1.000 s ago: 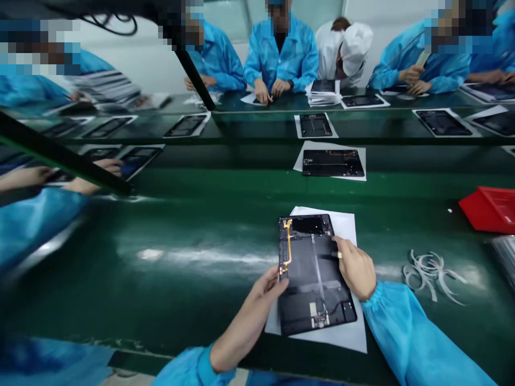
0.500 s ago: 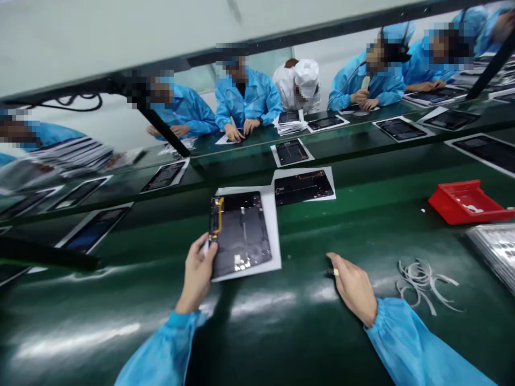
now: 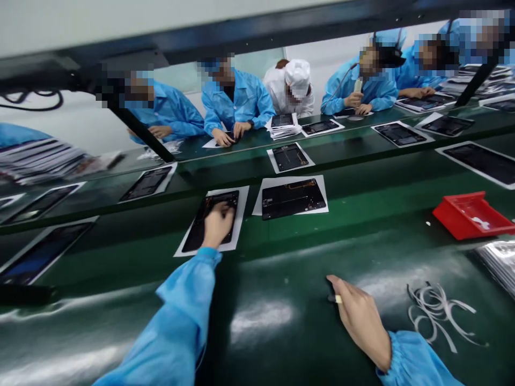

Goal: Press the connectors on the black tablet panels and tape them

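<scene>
My left hand (image 3: 218, 225) is over a dark opened tablet housing (image 3: 195, 236) that lies on a white sheet (image 3: 240, 214). Its fingers look bent but apart, slightly blurred, and are not wrapped around the housing. To the right of that, a second tablet housing (image 3: 293, 199) with an orange flex cable rests on its own sheet. My right hand (image 3: 359, 316) hovers low over the green surface, closed on a small black piece (image 3: 332, 298) with a pale tab. Most of that piece is hidden by the fingers. Curled white strips (image 3: 436, 311) lie right of this hand.
A red bin (image 3: 469, 217) with small white bits stands at right, with flat clear-wrapped sheets (image 3: 497, 265) below it. More tablet housings on paper line the green belt (image 3: 386, 209) and the raised ledge. Several co-workers sit opposite; a slanted dark post (image 3: 140, 131) rises at left.
My left hand has moved the tablet housing and its sheet away from me and to the left; they now lie flat and the fingers have let go. The right hand keeps its small piece.
</scene>
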Demonstrator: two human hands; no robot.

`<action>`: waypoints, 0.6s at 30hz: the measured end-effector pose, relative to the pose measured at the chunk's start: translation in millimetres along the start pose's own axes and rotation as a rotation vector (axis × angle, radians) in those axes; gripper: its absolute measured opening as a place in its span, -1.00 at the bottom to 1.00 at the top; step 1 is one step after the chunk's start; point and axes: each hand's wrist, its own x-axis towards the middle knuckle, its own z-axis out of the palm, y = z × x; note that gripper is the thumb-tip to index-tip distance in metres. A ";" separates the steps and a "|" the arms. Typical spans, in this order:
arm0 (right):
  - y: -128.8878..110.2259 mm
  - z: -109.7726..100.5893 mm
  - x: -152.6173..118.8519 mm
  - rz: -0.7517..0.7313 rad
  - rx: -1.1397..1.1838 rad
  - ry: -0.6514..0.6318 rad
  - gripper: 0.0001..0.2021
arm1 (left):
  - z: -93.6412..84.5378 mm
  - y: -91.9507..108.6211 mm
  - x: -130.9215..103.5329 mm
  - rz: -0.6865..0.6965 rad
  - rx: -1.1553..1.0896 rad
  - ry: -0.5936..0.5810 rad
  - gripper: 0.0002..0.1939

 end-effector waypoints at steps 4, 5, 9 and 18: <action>0.9 0.0 -0.2 -0.018 0.005 0.022 -0.52 | 58.7 45.2 13.2 -0.067 -0.125 -0.073 -0.54; 0.6 -0.1 -0.1 -0.020 0.008 0.023 -0.52 | 66.4 52.7 16.0 -0.107 -0.151 -0.073 -0.57; -0.6 -0.3 1.5 -0.010 0.030 0.028 -0.52 | 67.0 64.5 18.0 -0.232 -0.298 -0.117 -0.68; 2.2 -2.9 3.1 0.029 0.132 0.084 -0.57 | 36.3 76.9 -59.4 -0.350 -0.900 -0.341 -0.84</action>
